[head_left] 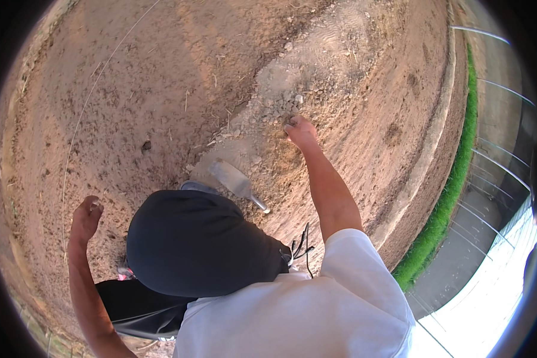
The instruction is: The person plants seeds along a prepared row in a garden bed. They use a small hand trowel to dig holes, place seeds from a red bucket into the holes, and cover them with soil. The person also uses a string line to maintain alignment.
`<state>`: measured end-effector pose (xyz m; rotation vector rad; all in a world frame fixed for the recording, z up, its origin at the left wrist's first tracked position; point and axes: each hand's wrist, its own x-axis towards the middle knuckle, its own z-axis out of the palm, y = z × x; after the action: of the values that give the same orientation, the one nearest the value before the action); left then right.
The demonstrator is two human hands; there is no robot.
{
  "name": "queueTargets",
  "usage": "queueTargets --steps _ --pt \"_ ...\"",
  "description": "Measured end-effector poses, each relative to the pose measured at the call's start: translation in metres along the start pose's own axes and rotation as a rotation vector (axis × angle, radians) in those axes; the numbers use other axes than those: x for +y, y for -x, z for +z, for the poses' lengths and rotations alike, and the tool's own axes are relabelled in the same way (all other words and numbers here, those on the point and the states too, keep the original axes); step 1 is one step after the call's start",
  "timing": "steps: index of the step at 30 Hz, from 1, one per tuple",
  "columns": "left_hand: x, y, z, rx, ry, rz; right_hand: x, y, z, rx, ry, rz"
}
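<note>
My right hand (301, 131) reaches down to a strip of loose, pale soil clods (283, 107), its fingers closed together. Whatever they may hold is too small to make out. Off to the left, my left hand (88, 218) is held out over brown soil with its fingers curled in; their inside is hidden. Between the hands, a flat metal trowel (231, 179) lies on the ground close to my shoe (198, 187), its handle pointing toward my body. Neither hand touches it.
Bare brown soil (179, 65) spreads ahead and to the left, crossed by a thin pale line (80, 116). A raised soil edge (426, 161) curves along the right. Beyond it run green grass (459, 179), a grey channel (480, 221) and thin pale hoops (495, 161).
</note>
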<state>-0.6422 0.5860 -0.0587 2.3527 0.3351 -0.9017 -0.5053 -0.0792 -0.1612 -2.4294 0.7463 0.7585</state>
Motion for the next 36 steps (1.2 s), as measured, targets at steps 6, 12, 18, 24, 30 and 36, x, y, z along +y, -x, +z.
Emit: queueTargets --steps 6,12,18,24,30,36 --pt "0.005 -0.008 0.002 -0.025 0.013 -0.017 0.03 -0.014 0.008 0.172 0.29 -0.228" --pt "-0.001 -0.007 0.003 0.005 0.0 0.02 0.051 -0.006 0.005 0.137 0.031 -0.11" --pt "-0.002 -0.012 0.006 0.009 -0.01 0.031 0.064 -0.018 0.006 0.06 -0.265 0.104" --pt "0.002 -0.01 0.003 -0.007 -0.007 0.018 0.065 -0.028 0.003 0.201 0.067 -0.023" --pt "-0.008 -0.003 0.003 0.022 -0.02 0.041 0.032 -0.011 -0.005 0.202 0.247 0.096" --pt "0.002 -0.004 0.002 0.013 -0.037 0.046 0.029 -0.018 -0.009 -0.028 0.283 0.13"
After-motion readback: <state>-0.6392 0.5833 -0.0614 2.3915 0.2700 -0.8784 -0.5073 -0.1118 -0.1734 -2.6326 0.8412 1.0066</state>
